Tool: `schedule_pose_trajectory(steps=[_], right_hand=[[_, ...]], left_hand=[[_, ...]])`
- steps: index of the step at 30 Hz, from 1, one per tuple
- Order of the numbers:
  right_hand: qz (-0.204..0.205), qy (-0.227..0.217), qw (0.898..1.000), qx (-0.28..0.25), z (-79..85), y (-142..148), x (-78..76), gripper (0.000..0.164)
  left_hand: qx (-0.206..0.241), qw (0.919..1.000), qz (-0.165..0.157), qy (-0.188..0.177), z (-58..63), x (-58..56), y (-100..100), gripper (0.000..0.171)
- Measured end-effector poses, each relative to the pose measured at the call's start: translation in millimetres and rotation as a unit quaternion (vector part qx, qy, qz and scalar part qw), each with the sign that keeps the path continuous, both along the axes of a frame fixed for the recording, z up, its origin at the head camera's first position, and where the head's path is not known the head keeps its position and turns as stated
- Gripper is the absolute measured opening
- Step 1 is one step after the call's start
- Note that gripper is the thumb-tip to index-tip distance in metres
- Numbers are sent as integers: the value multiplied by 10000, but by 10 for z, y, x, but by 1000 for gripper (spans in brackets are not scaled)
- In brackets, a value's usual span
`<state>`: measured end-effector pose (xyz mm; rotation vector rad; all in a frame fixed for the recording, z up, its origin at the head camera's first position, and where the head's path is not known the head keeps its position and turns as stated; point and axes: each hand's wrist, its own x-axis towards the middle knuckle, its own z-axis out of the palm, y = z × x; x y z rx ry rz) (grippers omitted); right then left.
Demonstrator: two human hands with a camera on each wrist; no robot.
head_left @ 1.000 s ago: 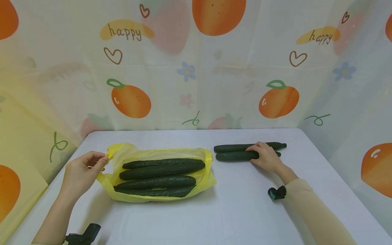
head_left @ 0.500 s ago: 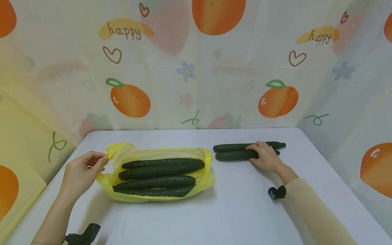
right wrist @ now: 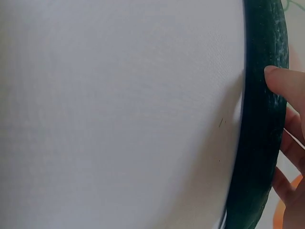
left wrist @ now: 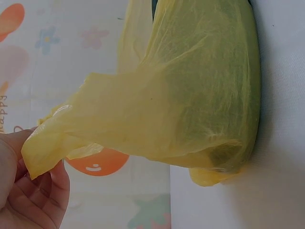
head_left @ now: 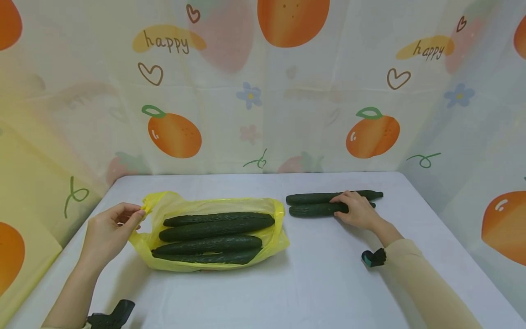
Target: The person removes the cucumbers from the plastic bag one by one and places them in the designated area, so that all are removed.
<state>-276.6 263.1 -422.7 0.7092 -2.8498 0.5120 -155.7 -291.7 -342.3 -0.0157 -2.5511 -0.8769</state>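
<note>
A yellow plastic bag (head_left: 283, 237) lies on its side at the left of the table, its mouth spread so that several dark green cucumbers (head_left: 222, 228) show inside. My left hand (head_left: 108, 230) pinches the bag's gathered left end between thumb and fingers; the left wrist view shows the thin film (left wrist: 124, 109) stretched from that pinch. Right of the bag, two more cucumbers lie side by side. My right hand (head_left: 355, 210) grips the nearer cucumber (head_left: 308, 210), thumb on its near side and fingers over the top. Behind it is the farther cucumber (head_left: 308, 198), close to my fingertips.
The white-covered table (head_left: 263, 297) ends at a back edge against a printed curtain (head_left: 222, 114) with oranges and hearts. More curtain hangs at both sides. A black wrist mount (head_left: 111, 315) sits on my left wrist and another (head_left: 374, 258) on my right.
Both hands keep their holds and the cucumbers stay in place. My right wrist and sleeve have shifted very slightly to the right.
</note>
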Motion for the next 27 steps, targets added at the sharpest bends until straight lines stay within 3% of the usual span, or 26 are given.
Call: schedule_pose_trajectory(steps=[9, 19, 27], right_hand=[[53, -22, 9998, -197, 56, -14, 14, 31], [385, -125, 9967, -698, 269, -127, 10, 37], [672, 304, 9932, -902, 467, -312, 75, 37]], left_hand=[[-1, 10000, 0, 25, 2, -6, -3, 15], [-32, 10000, 29, -26, 8, -9, -7, 16], [-35, 10000, 59, -45, 11, -3, -6, 16]])
